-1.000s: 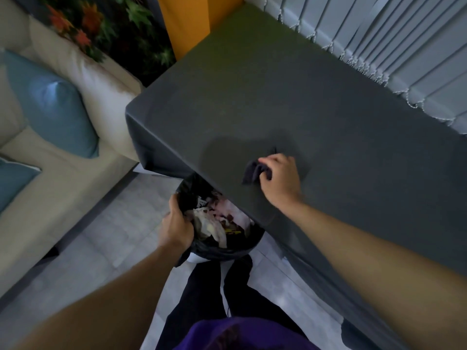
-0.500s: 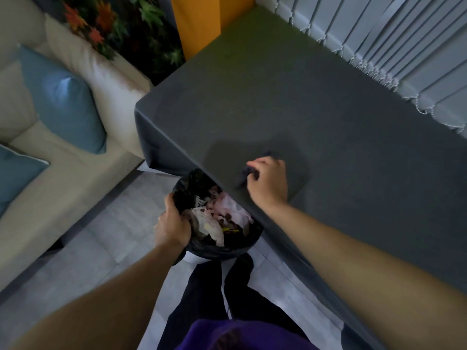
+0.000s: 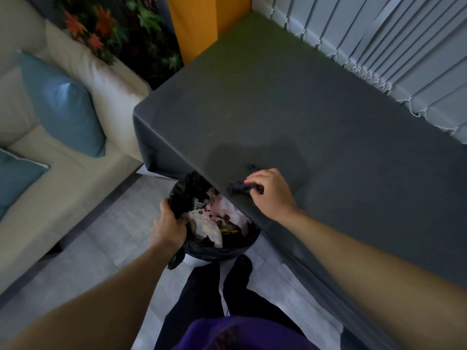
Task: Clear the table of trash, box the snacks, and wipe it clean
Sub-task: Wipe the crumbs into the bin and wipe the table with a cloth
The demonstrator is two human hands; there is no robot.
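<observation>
step: wiping, I judge
right hand [image 3: 271, 195]: grip clenched on cloth [image 3: 238, 187], centre frame, at tabletop [image 3: 278, 109] edge
left hand [image 3: 168, 227]: grip grasping trash bin [image 3: 222, 251] rim below
next: sweep cloth edgeward, over bin

The right hand [image 3: 271, 195] covered most of the dark cloth [image 3: 237, 188], hiding its full shape. The table [image 3: 278, 109] hid part of the trash bin [image 3: 217, 251] under its near edge, and was itself cut off at the right border
</observation>
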